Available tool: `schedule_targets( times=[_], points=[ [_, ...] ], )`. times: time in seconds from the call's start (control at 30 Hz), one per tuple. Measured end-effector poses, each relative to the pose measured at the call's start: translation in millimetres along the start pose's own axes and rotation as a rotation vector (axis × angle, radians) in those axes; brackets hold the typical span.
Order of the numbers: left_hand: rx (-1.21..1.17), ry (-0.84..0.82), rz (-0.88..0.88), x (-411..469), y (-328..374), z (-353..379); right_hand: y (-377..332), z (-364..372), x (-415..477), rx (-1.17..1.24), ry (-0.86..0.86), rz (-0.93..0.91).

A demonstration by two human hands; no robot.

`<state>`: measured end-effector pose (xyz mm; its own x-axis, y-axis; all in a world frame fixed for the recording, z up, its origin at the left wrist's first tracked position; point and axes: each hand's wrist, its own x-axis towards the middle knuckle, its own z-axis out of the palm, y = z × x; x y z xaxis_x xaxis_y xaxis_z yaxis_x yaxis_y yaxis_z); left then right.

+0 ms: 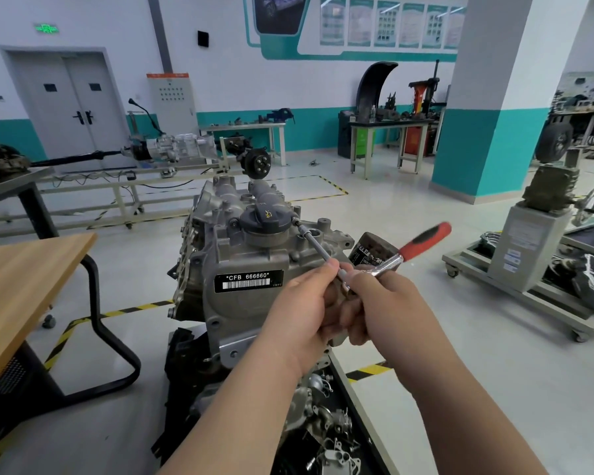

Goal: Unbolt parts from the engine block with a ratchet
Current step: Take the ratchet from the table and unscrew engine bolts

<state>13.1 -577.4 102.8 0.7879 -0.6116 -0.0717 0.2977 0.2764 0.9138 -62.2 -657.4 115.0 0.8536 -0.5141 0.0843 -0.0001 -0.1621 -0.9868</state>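
1. Engine block (pixel 240 269) sits dead centre. It's rough, lumpy grey cast metal covered in bosses and bolt holes, just right of a wood-top desk (pixel 21 269) with a bent black tube leg.
2. On top is a round dark plastic cap (pixel 266 221) with a yellow oil-can mark. The near face has a glossy black label (pixel 248 281) with white text and a barcode.
3. Ratchet (pixel 396 260) has a shiny chrome head and neck. Its chunky red-and-black grip points up to the right, with no hand on it.
4. A thin chrome extension (pixel 314 243) runs from the head up-left to a bolt (pixel 294 220) right beside the cap.
5. Left hand (pixel 299 303) pinches the extension's lower end between thumb and fingertips.
6. Right hand (pixel 381 303) is curled round the ratchet head where it meets the extension. The two hands are touching.
7. A black cylindrical filter (pixel 374 250) pokes out behind the ratchet on the block's right side.
8. Below the block, a dark tray (pixel 357 406) holds a jumble of small silvery cast parts (pixel 336 450).
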Motion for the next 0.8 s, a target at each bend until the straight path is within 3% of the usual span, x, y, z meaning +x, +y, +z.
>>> schedule_targets(
  times=[0.23,0.33,0.4,0.57,0.8],
  points=[
    [0.017,0.034,-0.032,-1.5,1.4,1.4,-6.2,1.0,-0.1,-0.7,0.178,-0.234],
    [0.029,0.034,-0.032,-2.4,1.0,-0.5,-4.4,3.6,-0.6,-0.819,0.203,-0.324],
    [0.024,0.032,-0.025,-2.1,0.1,-1.6,-0.6,4.0,1.3,-0.694,0.17,-0.296],
    [0.005,-0.02,0.006,0.0,3.6,-3.0,7.5,10.4,2.5,0.129,0.083,0.006],
    [0.071,-0.068,-0.025,3.4,17.7,-8.4,2.5,22.7,-7.8,0.729,-0.101,0.229]
  ],
)
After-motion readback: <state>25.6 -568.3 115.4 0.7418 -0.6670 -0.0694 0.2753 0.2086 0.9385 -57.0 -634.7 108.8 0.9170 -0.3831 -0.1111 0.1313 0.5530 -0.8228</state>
